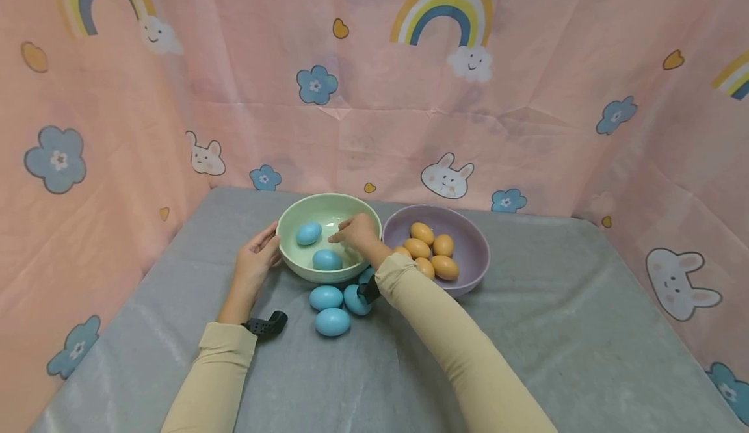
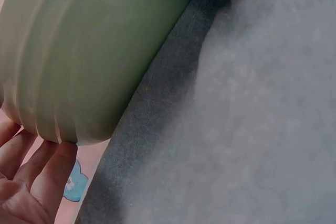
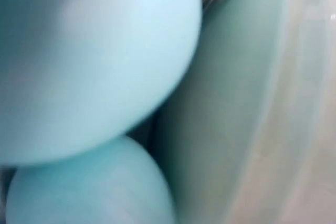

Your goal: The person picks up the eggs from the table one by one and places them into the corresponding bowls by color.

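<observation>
A light green bowl [image 1: 295,261] stands on the grey cloth with two blue eggs inside, one blue egg [image 1: 309,233] toward the left and another blue egg [image 1: 327,260] nearer the front. My left hand [image 1: 254,261] touches the bowl's outer left side; in the left wrist view its fingertips [image 2: 65,148] rest against the ribbed green wall. Over the inside of the bowl is my right hand [image 1: 358,233], fingers loosely bent, no egg visible between thumb and fingers. Several blue eggs [image 1: 332,322] lie on the cloth in front, partly behind the right wrist's camera.
A purple bowl [image 1: 476,251] holding several orange-brown eggs [image 1: 443,245] stands just right of the green one, partly behind the right forearm. The grey cloth [image 1: 573,329] covers the table. A pink printed curtain [image 1: 374,140] hangs behind and at both sides.
</observation>
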`<state>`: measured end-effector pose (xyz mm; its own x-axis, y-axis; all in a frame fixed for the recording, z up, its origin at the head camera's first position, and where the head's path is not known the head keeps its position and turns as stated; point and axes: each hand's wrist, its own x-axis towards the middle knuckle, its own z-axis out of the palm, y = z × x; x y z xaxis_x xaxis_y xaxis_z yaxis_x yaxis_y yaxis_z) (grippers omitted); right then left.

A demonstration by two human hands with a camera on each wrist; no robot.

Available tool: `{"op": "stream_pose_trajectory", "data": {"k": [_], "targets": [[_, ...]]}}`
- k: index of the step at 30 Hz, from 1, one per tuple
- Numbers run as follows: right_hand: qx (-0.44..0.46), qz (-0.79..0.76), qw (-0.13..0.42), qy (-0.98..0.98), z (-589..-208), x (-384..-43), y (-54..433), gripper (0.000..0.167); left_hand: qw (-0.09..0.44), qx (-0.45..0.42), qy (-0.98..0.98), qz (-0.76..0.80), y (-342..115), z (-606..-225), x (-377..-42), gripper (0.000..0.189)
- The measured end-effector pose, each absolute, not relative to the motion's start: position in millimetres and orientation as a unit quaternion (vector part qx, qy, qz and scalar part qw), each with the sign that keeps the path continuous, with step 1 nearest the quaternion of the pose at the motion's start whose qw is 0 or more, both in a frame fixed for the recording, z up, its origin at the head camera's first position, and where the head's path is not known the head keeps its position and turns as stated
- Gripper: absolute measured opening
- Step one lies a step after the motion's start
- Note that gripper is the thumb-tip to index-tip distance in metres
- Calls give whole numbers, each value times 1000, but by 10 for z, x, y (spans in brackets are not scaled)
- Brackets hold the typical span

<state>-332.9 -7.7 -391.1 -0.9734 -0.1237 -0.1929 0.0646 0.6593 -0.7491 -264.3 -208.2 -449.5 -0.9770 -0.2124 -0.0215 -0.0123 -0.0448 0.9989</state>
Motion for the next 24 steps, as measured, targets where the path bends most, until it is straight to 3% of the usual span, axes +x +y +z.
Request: {"op": "stream_pose_trajectory", "data": {"k": [11,24], "targets": [[-97,-465,118,872,-3669,-3142,142,40,70,83,-681,-724,-2072,-4463,-2630,48],[-93,-542,133,825,-3588,-2737,484,38,73,87,-687,-718,-2077,-4491,-2647,48]]}}
